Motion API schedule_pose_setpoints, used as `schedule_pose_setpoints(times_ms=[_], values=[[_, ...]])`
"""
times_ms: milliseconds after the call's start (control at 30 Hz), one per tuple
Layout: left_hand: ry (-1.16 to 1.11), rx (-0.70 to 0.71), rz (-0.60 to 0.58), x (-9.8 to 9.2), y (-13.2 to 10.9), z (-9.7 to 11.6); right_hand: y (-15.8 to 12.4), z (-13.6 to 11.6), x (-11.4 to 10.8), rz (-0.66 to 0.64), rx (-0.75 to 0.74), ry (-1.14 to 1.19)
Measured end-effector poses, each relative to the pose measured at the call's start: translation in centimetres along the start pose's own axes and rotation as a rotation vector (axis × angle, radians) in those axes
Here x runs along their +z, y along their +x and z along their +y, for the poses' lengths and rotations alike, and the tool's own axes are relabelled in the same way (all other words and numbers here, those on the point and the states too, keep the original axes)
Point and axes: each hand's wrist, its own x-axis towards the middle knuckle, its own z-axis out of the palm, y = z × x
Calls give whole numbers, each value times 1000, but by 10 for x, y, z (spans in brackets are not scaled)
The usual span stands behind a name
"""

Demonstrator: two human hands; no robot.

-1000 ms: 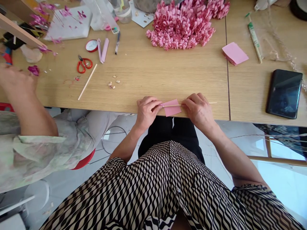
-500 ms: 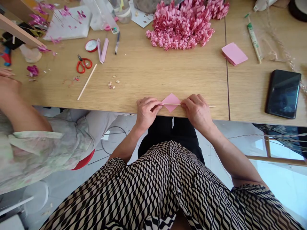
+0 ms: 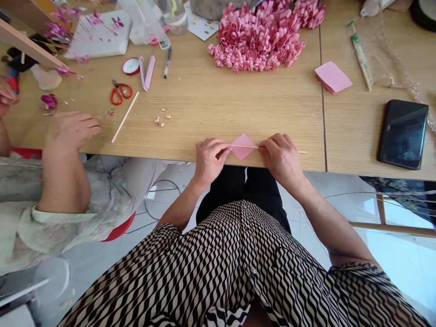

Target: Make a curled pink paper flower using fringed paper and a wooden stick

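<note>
A small pink paper square (image 3: 242, 146) lies as a diamond at the near edge of the wooden table (image 3: 204, 100). A thin wooden stick (image 3: 299, 151) runs across it from corner to corner. My left hand (image 3: 209, 159) pinches the paper's left corner and the stick's end. My right hand (image 3: 281, 156) is closed on the stick and the paper's right corner, with the stick's tip poking out to its right.
A heap of curled pink paper pieces (image 3: 262, 36) sits at the back. Pink paper squares (image 3: 333, 77) and a black phone (image 3: 403, 132) lie to the right. Red scissors (image 3: 120, 91), another stick (image 3: 124, 117) and tape are at left, where a co-worker's hand (image 3: 73, 129) rests.
The pink paper has turned from hanging below the stick to a diamond centred on it. The co-worker's hand at left has moved in toward the table's near edge.
</note>
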Motion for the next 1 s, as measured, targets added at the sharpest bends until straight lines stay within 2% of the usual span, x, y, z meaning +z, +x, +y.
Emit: schedule_pose_setpoints(times_ms=[167,367,567,833,1000], values=[[-11,6,24,2,-1,0,10,-8,-7,-8,-6,136],[20,-29,66,2,-3,1,38,-38,-19,-275,-103,114],[3,-30,78,5,-3,-3,54,-51,-14,-423,-132,-14],[-37,-22,102,6,-4,-4,56,-52,-7,-444,-117,-27],[-65,-21,106,5,-3,-3,54,-52,-3,-427,-34,-8]])
